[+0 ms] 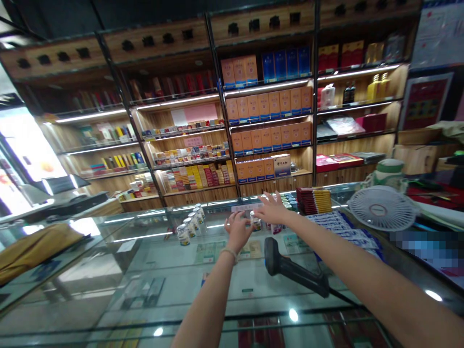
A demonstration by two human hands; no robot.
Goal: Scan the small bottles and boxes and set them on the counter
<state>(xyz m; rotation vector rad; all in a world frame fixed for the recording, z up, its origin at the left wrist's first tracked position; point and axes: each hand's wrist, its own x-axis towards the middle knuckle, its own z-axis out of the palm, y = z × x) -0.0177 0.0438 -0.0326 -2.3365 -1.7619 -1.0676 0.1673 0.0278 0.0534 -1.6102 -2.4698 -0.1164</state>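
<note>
While the left hand (238,227), loosely curled, and the right hand (272,211), fingers spread wide, flank a small white-topped jar (255,223) on a glass counter (159,263), perhaps steadying it from two sides, whether either grips it cannot be told. Similar jars (183,235) stand at left in a line, seemingly for neatness; their contents are hidden. A black handheld scanner (293,272) lies nearer the wearer. Flat packets (210,252) show beneath the glass; shelves behind hold orange boxes (256,141).
</note>
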